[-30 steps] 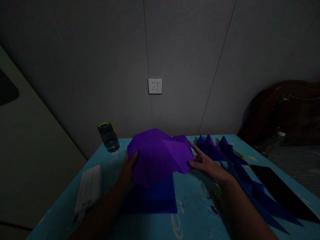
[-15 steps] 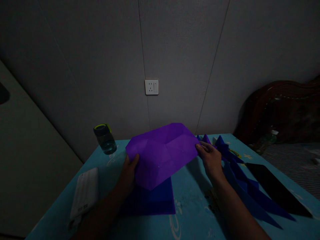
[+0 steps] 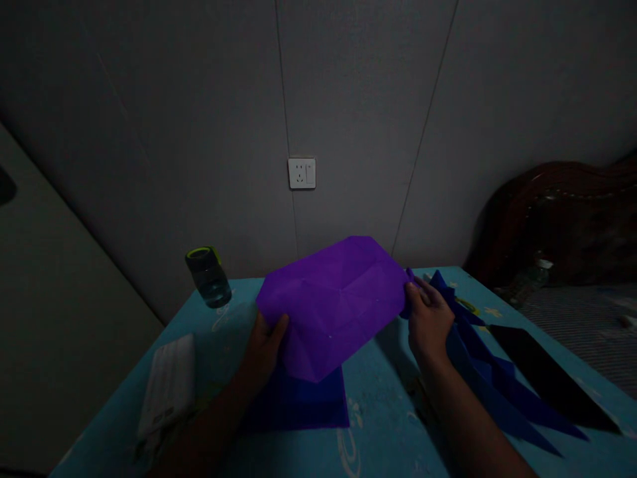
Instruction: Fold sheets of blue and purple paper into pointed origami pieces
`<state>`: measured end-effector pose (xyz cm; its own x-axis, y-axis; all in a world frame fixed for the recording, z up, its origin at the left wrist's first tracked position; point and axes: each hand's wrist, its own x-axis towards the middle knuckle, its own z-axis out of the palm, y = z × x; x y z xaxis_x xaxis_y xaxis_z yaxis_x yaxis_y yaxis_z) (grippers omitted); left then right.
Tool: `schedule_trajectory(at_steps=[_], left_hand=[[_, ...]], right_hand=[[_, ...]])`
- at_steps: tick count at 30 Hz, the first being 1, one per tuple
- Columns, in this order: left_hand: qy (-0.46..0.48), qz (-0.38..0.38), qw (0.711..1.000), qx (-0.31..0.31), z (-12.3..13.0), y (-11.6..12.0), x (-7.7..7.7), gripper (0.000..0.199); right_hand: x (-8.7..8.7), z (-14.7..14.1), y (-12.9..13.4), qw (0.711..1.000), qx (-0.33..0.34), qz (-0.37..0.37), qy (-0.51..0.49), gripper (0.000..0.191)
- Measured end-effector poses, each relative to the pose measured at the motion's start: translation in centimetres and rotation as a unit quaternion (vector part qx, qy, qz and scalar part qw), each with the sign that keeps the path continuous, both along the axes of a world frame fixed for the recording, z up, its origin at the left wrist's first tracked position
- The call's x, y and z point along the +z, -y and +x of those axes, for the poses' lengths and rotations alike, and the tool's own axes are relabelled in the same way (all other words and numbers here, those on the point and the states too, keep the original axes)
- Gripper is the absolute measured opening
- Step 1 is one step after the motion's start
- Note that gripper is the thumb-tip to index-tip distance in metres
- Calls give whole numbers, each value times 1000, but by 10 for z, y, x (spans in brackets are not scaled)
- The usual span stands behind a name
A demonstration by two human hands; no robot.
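Purple sheet [image 3: 338,299] moved slightly toward right edge of table [image 3: 388,431]; I see left hand [image 3: 263,344] and right hand [image 3: 428,322] pinching its ends.

The left hand [image 3: 263,346] and right hand [image 3: 430,323] grip a creased purple sheet [image 3: 334,302] at opposite edges, above blue paper [image 3: 306,403] on the table [image 3: 381,415]. A power bank [image 3: 168,382] lies left, folded blue pieces [image 3: 478,369] right.

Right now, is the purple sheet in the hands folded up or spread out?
Spread out: the purple sheet shows one broad, creased face between the left hand and right hand.
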<state>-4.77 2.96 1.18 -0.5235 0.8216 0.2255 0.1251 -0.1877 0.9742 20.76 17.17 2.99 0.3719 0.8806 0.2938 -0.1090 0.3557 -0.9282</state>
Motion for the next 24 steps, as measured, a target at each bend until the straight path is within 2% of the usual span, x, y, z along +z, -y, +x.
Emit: schedule_trajectory(at_steps=[5,10,13,15,18,20,22,24], left_hand=[[-28,-19,999,18,1,1,4,53],[-39,-27,998,35,-1,0,3,52],[-32,-22,999,34,-2,-2,2,51],[-30,-20,999,32,-2,-2,2,51],[-44,-12,999,30,-1,-2,1,52],[-58,-8,998,33,0,-1,0,53],[-60,-5,997,40,0,-1,0,53],[-46,-1,997,56,-1,0,0,53]], right_hand=[[-6,2,-6,994,60,-42,-75,58],[-11,-1,-13,961,196,-85,-175,39],[-11,-3,-12,947,255,-100,-168,36],[-11,-4,-9,958,236,-94,-135,39],[-10,-2,-4,988,127,-63,-53,45],[-10,-1,-2,996,72,-45,-22,50],[-9,-2,-2,995,80,-49,-41,58],[-7,-5,-2,983,139,-74,-93,59]])
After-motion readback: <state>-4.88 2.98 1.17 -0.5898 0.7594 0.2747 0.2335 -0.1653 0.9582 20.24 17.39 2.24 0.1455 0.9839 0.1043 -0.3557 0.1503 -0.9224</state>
